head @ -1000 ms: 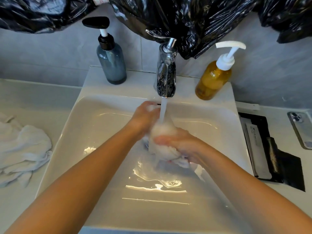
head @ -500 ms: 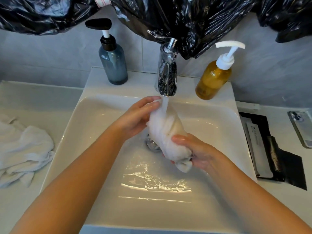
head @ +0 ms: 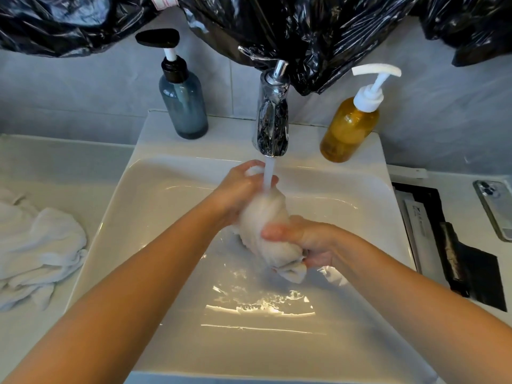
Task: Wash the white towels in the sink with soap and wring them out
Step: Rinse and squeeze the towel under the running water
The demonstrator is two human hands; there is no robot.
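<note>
Wet white towel (head: 263, 214) bunched above sink (head: 155, 212), towel pile (head: 41, 245) leftward

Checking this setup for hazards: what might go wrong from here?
Water from the faucet strikes the towel gripped by left hand and right hand; splashes may reach the phone on the right counter. The amber pump bottle stands on the sink rim close behind; a wringing twist might knock it over.

Soft, even light is falling over the sink (head: 166, 206), and bright glare is shining on its wet bottom. The wide lens is bending the edges, and the running water (head: 268, 176) is blurring.
</note>
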